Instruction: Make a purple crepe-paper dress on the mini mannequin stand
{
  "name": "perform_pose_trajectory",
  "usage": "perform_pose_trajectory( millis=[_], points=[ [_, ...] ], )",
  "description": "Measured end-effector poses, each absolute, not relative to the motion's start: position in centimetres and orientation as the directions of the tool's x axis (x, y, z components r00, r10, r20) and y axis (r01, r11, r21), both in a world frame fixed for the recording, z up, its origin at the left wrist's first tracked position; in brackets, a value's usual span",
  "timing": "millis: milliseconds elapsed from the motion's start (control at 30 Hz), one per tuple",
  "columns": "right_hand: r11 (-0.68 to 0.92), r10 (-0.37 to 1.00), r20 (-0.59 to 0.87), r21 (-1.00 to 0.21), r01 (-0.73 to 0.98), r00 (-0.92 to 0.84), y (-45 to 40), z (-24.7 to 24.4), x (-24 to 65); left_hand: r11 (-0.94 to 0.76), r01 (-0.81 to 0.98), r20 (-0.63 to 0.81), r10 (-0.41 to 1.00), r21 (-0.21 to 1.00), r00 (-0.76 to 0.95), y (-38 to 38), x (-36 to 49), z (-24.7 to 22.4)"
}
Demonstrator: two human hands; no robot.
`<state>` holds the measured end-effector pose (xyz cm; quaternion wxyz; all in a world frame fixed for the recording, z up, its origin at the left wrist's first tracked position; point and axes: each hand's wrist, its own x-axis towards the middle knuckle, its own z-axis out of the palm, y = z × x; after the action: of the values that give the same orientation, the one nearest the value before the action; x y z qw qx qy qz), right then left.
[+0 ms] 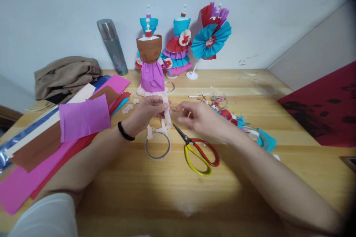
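Observation:
My left hand pinches a pale pinkish-white paper strip that hangs down in loose curls. The strip's lower end lies by a thin tape roll. My right hand is just to the right, its thumb and fingers bent together at a thin pale curl too small to make out. Red-and-yellow-handled scissors lie below it, blades partly apart. Behind my left hand stands a small dress form in a brown top, purple skirt and pale hem; whether the strip joins the hem I cannot tell.
Coloured paper sheets and a brown cloth lie left, near a flask. More dressed forms stand by the wall, one with a big blue paper flower. Paper scraps are heaped right, before a red panel.

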<state>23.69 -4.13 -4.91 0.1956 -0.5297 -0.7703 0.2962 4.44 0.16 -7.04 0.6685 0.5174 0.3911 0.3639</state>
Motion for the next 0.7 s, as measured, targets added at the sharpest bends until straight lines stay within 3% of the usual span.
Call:
perform_pose_trajectory(
  millis=[100, 167, 233, 533, 600, 700],
  points=[
    [0.303, 0.887, -0.260, -0.294, 0.907, -0.381, -7.1, -4.6, 24.0, 0.245, -0.091, -0.192, 0.902, 0.965, 0.388, 0.1, 4.6, -7.0],
    [0.338, 0.851, -0.357, -0.187, 0.922, -0.384, -8.9, -5.2, 24.1, 0.271, -0.102, -0.217, 0.904, 0.957, 0.370, -0.1, 4.7, -6.9],
    [0.327, 0.861, -0.366, -0.135, 0.935, -0.354, -10.3, -6.2, 24.3, 0.302, -0.112, -0.245, 0.901, 0.947, 0.357, -0.3, 4.8, -6.7],
    [0.164, 0.908, -0.361, -0.167, 0.972, -0.215, -11.3, -7.8, 25.3, 0.330, -0.160, -0.225, 0.859, 0.930, 0.460, -0.4, 4.9, -6.5],
    [0.136, 0.927, -0.313, -0.234, 0.963, -0.207, -11.2, -8.2, 25.8, 0.325, -0.192, -0.208, 0.864, 0.926, 0.458, -0.3, 4.9, -6.8],
    [0.099, 0.963, -0.175, -0.469, 0.877, -0.202, -10.8, -9.3, 27.3, 0.295, -0.221, -0.172, 0.878, 0.930, 0.448, -0.2, 4.9, -7.3]
  ],
)
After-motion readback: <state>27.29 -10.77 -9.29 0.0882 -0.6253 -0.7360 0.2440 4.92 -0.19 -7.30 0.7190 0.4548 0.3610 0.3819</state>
